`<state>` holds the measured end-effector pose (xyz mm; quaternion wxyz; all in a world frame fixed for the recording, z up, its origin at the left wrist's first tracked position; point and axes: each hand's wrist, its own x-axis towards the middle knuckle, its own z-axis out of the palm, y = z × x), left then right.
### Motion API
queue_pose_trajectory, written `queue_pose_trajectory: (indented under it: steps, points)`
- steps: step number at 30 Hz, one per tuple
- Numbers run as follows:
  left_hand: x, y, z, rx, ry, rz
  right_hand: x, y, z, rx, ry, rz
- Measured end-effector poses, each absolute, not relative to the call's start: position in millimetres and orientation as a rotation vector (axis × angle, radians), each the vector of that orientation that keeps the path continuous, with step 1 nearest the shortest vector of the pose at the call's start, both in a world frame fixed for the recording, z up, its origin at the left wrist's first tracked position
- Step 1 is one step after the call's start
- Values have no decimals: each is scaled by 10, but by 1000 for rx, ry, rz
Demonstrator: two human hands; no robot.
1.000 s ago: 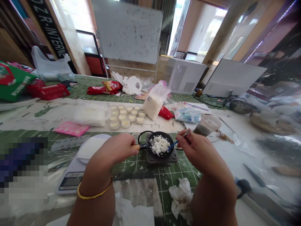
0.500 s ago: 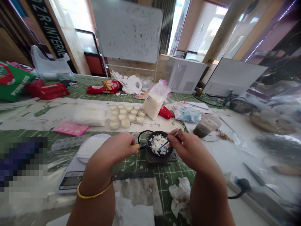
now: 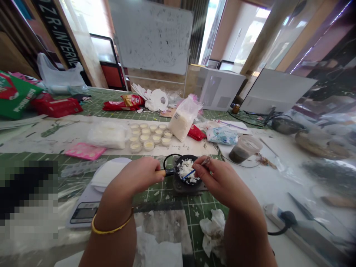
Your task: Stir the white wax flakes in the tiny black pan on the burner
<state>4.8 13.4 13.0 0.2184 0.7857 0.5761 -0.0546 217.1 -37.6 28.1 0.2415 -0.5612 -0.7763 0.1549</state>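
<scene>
My left hand (image 3: 147, 171) is wrapped round the wooden-ended handle of a small black pan (image 3: 178, 158). The pan rests on a dark square hot plate (image 3: 182, 190) and holds white crumbly pieces (image 3: 185, 167). My right hand (image 3: 207, 171) is over the pan's right side, its fingers closed on a thin blue stick (image 3: 189, 174). The stick's lower end touches the white pieces. Beyond the pan, several small cups of pale contents (image 3: 148, 145) stand in rows beside a bag of white granules (image 3: 182, 120).
A scale (image 3: 85, 213) lies left of my left forearm, a crumpled tissue (image 3: 213, 230) by my right forearm. A plastic cup with dark contents (image 3: 241, 150) stands to the right, and a power strip with a black plug (image 3: 288, 219) lies nearer. A pink tray (image 3: 85, 151) sits left.
My right hand has moved slightly left over the pan, and the blue stick's tip has shifted left through the white pieces. My left hand has stayed on the handle.
</scene>
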Motion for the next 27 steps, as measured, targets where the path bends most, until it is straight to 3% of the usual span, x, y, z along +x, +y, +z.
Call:
queue_pose_trajectory:
  steps: [27]
  points:
    - [42, 145, 110, 2162, 1588, -140, 2112, -321, 237, -1537, -2092, 426]
